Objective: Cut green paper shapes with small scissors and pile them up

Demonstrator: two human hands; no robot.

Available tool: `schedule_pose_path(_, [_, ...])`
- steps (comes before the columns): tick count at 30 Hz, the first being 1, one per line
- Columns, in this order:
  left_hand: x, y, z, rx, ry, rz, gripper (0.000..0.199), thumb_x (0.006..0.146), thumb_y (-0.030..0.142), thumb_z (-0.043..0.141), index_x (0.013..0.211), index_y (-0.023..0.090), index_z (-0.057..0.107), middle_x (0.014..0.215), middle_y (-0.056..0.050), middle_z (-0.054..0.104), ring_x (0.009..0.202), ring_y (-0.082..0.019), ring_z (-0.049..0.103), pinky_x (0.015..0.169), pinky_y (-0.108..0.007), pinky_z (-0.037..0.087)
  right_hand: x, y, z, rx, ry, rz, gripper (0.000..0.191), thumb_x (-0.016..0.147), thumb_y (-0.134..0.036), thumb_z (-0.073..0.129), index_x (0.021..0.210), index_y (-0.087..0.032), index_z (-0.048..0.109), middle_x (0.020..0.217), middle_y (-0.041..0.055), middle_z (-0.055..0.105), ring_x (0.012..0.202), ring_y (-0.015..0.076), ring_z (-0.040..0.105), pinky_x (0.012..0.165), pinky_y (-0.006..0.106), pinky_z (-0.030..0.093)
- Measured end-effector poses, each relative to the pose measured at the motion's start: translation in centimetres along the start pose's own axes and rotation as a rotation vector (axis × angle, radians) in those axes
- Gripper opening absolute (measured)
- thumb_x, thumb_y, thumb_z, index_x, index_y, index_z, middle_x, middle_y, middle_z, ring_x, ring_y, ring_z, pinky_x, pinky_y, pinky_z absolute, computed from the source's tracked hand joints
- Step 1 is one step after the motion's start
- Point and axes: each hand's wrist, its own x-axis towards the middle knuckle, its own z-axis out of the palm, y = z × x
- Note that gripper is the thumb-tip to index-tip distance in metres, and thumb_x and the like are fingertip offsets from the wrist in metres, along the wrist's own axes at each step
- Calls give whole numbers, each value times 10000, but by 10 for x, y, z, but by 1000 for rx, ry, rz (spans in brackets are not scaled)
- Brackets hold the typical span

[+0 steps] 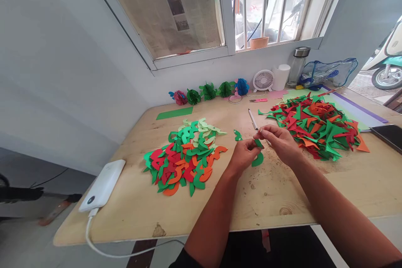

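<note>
Above the middle of the wooden table (pixel 220 209), my left hand (pixel 243 155) is closed on a green paper cut-out (pixel 258 144). My right hand (pixel 281 143) is right beside it, its thumb and forefinger pinched together near the upper end of that cut-out; what lies between them is too small to make out. A curved green paper piece (pixel 258 160) shows just below my left fingers, and I cannot tell whether it is joined to the held one. Just beyond my left hand is a small green paper piece with white spots (pixel 238 135). A white pen (pixel 253 119) lies past my fingertips.
Curved paper cut-outs (pixel 185 155) are heaped on the left, pointed paper scraps (pixel 326 127) on the right. Honeycomb paper figures (pixel 208 91), pink snips (pixel 258 100), a small fan (pixel 263 80) and a bottle (pixel 297 67) line the back. A power bank (pixel 103 184) and phone (pixel 389 135) lie near the sides.
</note>
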Motion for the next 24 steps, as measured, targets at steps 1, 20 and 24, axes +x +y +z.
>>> schedule_pose_path(1, [0, 1, 0, -15, 7, -3, 83, 657, 200, 581, 618, 128, 594, 560, 32, 512, 504, -58, 397, 512, -205, 286, 1, 1, 0, 17, 17, -6, 259, 744, -459, 655, 783, -203, 662, 766, 42, 693, 776, 169, 595, 718, 301, 459])
schedule_pose_path(20, [-1, 0, 0, -252, -89, -10, 367, 672, 467, 684, 783, 148, 543, 624, -53, 678, 555, -155, 631, 604, -268, 461, 5, 8, -4, 30, 69, 13, 284, 732, -478, 667, 775, -197, 655, 773, 45, 696, 742, 157, 592, 689, 288, 453])
schedule_pose_path(24, [-1, -1, 0, -198, -104, 21, 283, 716, 403, 655, 780, 146, 553, 632, -51, 674, 573, -134, 610, 581, -238, 437, 5, 8, -3, 36, 68, 24, 286, 732, -478, 668, 769, -195, 658, 778, 43, 699, 730, 152, 588, 685, 283, 450])
